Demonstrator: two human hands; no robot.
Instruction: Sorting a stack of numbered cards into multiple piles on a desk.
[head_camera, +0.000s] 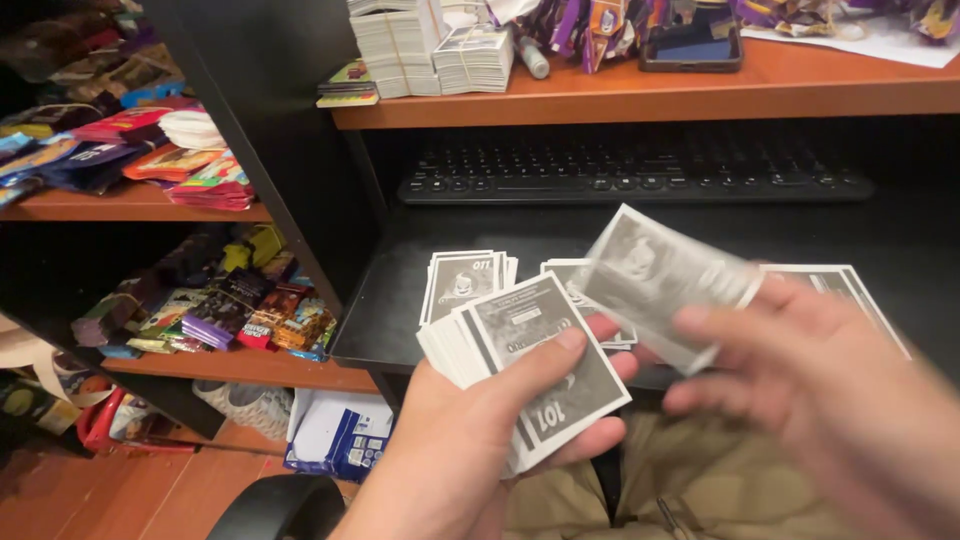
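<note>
Black worktop (420, 330) spreads below, keyboard (630, 175) at the back, small card piles (465, 280) lying near its front edge. Over that edge, the left hand (480, 440) is clamped round a thick deck (525, 375), thumb pressed across the top card. Just beside it, the blurred right hand (810, 385) pinches a single card (655, 285), tilted above the deck.
</note>
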